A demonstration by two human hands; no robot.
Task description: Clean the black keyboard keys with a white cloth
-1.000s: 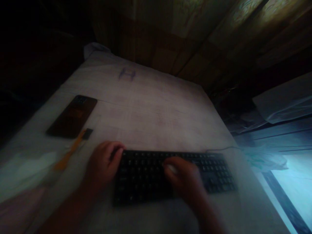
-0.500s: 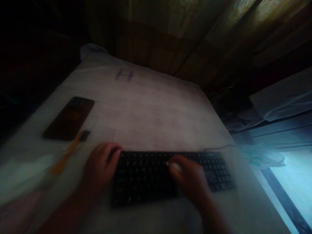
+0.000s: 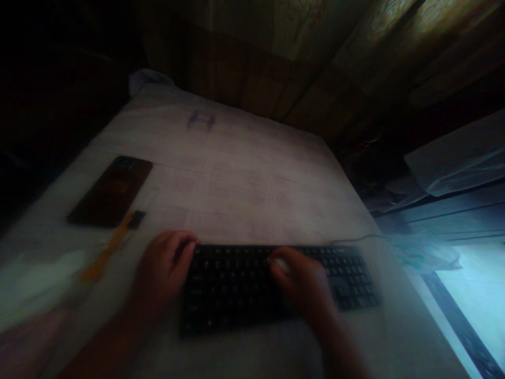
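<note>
A black keyboard [image 3: 236, 300] lies flat on the cloth-covered table in front of me. My left hand [image 3: 165, 268] is at its far left corner, with the fingers curled and thumb and fingertips closed on the edge. Over the middle of the keys is my right hand [image 3: 302, 279], fingers bent together in a closed grip. A small whitish patch [image 3: 282, 265] shows at its thumb and fingers; blur hides what it is. The keys under the right hand are covered from view.
A dark phone [image 3: 112, 192] lies at the left, beside an orange strip with a black end [image 3: 108, 252]. The keyboard's cable [image 3: 355, 239] runs to the right edge, near a clear plastic bag [image 3: 426, 252]. Patterned curtains [image 3: 256, 63] hang behind the table [image 3: 244, 158].
My right hand has shifted slightly left over the keys, still closed. My left hand and the keyboard stay where they were.
</note>
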